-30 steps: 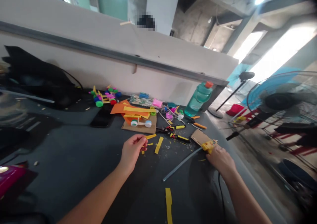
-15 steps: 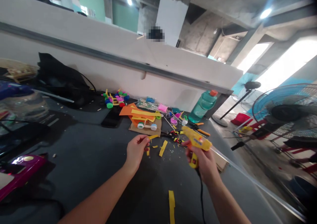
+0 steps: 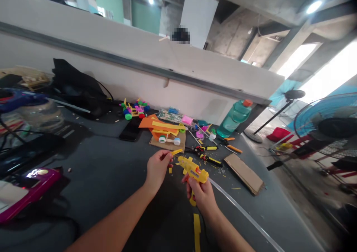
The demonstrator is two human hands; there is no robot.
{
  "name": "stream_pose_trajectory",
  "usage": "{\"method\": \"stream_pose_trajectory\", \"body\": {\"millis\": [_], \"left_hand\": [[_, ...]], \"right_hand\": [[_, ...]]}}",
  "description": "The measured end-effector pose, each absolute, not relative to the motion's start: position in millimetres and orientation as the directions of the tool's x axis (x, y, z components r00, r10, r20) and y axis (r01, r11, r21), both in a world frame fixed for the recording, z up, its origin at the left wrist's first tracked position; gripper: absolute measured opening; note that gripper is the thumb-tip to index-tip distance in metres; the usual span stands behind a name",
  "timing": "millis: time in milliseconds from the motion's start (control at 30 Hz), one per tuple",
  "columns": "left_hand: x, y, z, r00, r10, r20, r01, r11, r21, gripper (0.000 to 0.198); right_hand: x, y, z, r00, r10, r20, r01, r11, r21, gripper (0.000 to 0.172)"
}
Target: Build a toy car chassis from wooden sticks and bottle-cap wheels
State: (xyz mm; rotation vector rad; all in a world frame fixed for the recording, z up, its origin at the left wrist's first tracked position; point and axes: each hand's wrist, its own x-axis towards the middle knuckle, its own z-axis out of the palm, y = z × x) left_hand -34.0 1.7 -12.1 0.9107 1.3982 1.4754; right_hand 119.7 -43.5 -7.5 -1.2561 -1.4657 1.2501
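My right hand point(image 3: 201, 192) is wrapped round the handle of a yellow hot glue gun point(image 3: 192, 168), with a long clear glue stick point(image 3: 245, 213) trailing from its back end. Between the thumb and fingers of my left hand point(image 3: 159, 168) is pinched a small yellow strip point(image 3: 176, 152). The gun's nozzle points left, close to that strip; I cannot tell if they touch. Just beyond, a small car with white wheels point(image 3: 169, 139) rests on a piece of cardboard, beside orange and yellow sheets point(image 3: 149, 122). A longer yellow strip point(image 3: 196, 229) lies near the front edge.
Black-and-yellow pliers point(image 3: 208, 155), orange-handled pliers point(image 3: 233, 148) and a cardboard piece point(image 3: 244, 173) lie to the right. At the back stand a green bottle point(image 3: 234, 119) and colourful small cars point(image 3: 135, 110). A phone point(image 3: 130, 130) and a magenta device point(image 3: 33, 190) are left; a fan point(image 3: 329, 127) stands right.
My right hand has brought the glue gun leftward, its nozzle now near the strip in my left hand. The cardboard piece on the right is now uncovered. The view has shifted slightly.
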Motion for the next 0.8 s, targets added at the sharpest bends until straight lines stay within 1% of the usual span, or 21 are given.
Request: {"method": "stream_pose_trajectory", "body": {"millis": [233, 800], "left_hand": [[-30.9, -0.2, -15.8, -0.3, 0.954, -0.024, -0.062, 0.006, 0.998, 0.017], [-30.9, 0.2, -17.0, -0.262, 0.965, -0.012, -0.089, -0.012, 0.996, 0.019]], "right_hand": [[117.2, -43.8, -10.1, -0.127, 0.992, -0.026, 0.201, 0.0, -0.98, 0.039], [121.6, -41.9, -24.3, -0.114, 0.993, -0.036, 0.28, -0.003, -0.96, 0.042]]}}
